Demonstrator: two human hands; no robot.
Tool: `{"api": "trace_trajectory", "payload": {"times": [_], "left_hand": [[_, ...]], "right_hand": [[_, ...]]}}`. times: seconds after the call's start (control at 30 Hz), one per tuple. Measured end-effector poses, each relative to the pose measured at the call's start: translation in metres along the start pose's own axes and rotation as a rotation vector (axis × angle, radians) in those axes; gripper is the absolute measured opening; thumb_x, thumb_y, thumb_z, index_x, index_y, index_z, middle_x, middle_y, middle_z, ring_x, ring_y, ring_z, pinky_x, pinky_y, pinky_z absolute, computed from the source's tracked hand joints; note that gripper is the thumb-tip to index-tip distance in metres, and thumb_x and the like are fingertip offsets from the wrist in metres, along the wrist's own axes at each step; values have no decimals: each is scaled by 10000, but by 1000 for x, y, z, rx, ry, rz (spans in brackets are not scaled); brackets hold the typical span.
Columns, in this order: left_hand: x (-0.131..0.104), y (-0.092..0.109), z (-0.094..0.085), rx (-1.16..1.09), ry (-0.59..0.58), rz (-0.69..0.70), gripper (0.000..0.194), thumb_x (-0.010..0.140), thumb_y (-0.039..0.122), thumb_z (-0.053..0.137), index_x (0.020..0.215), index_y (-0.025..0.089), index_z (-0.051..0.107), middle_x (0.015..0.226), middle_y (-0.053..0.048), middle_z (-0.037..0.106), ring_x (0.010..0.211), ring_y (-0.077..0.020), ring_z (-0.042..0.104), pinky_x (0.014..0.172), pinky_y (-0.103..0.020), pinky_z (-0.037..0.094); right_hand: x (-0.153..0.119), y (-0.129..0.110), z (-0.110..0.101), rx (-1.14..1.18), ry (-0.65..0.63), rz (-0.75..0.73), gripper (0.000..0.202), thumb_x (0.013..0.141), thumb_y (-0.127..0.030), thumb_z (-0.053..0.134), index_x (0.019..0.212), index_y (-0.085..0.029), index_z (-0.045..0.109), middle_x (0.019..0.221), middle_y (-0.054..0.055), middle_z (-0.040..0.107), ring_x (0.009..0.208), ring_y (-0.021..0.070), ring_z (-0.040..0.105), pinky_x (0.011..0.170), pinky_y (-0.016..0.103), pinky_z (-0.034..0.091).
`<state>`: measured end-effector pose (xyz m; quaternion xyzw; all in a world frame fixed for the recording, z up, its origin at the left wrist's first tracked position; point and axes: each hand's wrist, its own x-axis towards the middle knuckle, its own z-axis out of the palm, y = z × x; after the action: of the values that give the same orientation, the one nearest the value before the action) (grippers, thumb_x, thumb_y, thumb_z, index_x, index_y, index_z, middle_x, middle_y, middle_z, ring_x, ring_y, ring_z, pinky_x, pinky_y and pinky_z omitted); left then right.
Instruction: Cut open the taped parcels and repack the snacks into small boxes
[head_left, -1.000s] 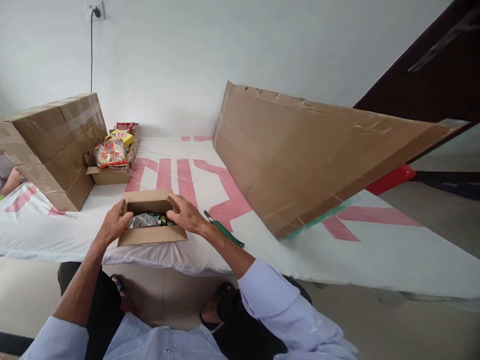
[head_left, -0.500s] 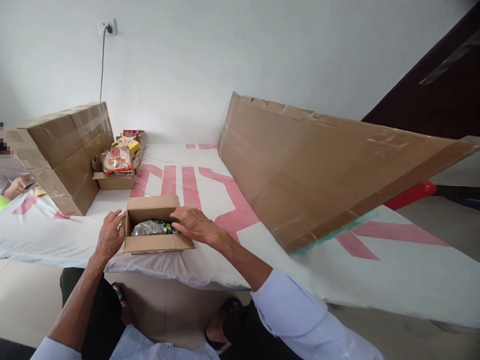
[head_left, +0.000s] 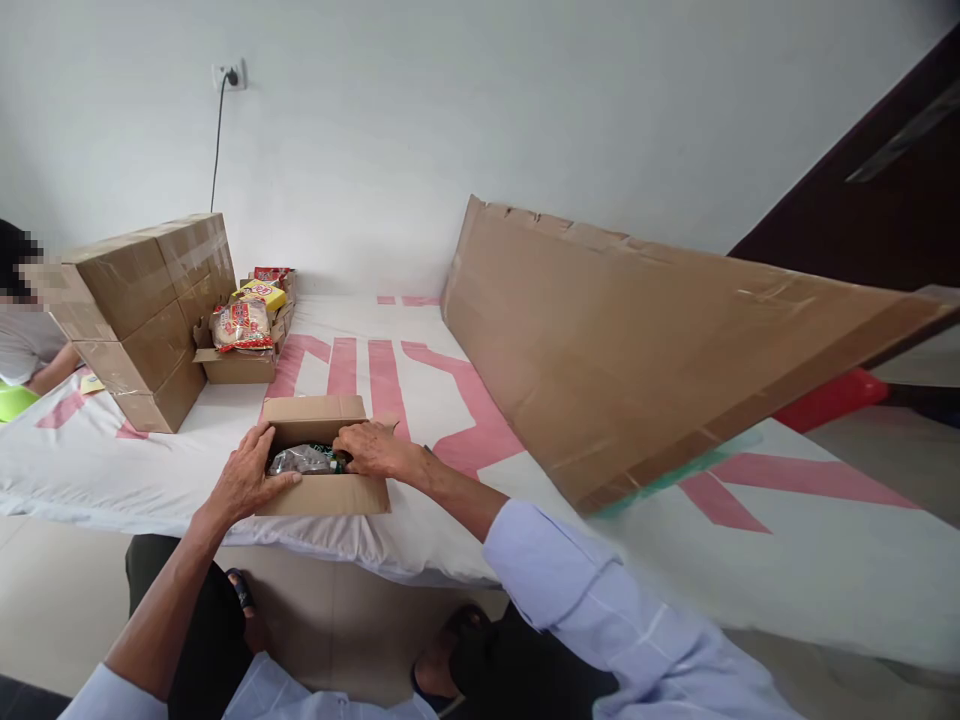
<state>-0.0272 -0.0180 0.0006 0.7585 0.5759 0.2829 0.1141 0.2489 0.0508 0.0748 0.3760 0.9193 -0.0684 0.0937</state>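
A small open cardboard box (head_left: 322, 495) stands near the table's front edge, its flaps folded outward. Inside it lie a clear plastic bag (head_left: 301, 459) and a partly hidden green packet (head_left: 337, 462). My left hand (head_left: 251, 477) grips the box's left end, thumb over the front flap and fingers along the side. The fingers of my right hand (head_left: 371, 448) are bent down into the right part of the box, against the green packet. My hand covers their tips, so what they pinch is not visible.
Stacked, taped cartons (head_left: 142, 310) stand at the left. Beside them an open carton (head_left: 238, 369) holds a red-and-clear food bag (head_left: 241, 325) and a yellow packet (head_left: 264, 293). A large cardboard sheet (head_left: 637, 350) leans at right. Another person (head_left: 30, 340) sits at far left.
My left hand has moved onto the box's left end, its thumb now across the front flap. My right hand has reached deeper into the box. The view has shifted slightly.
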Motion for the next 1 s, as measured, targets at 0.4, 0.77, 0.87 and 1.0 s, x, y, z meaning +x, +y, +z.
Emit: {"api": "trace_trajectory", "payload": {"times": [0.4,0.77,0.87,1.0], "left_hand": [[7,8,5,-29,51,-28,957,824,621,881,1591,171,526,1674,-247,517,1597,-442,460,1323,-595,377],[13,41,-20,88,13,-161,1027,701,512,978,1585,238,534,1562,-200,623,1475,-478,567,1176,-622,486],[25,45,-45,62,17,-106,949,700,555,979,1509,216,618,1537,-205,662,1456,-475,588,1201,-616,458],[56,59,-88,-103,-61,48,879,683,579,987,1427,212,695,1388,-136,771,1290,-393,706,1116,-498,542]], "right_hand": [[6,22,30,598,437,-173,220,980,-212,629,762,-189,646,889,24,701,873,163,635,803,265,420],[13,15,-25,1074,662,-230,351,907,-479,606,698,-231,472,686,-48,417,684,128,372,641,280,318],[3,19,-55,1048,643,-319,344,919,-483,634,730,-216,527,716,-41,460,705,127,401,654,272,339],[-5,22,-94,965,593,-448,312,944,-452,651,778,-198,576,733,-40,480,714,120,416,667,264,352]]}}
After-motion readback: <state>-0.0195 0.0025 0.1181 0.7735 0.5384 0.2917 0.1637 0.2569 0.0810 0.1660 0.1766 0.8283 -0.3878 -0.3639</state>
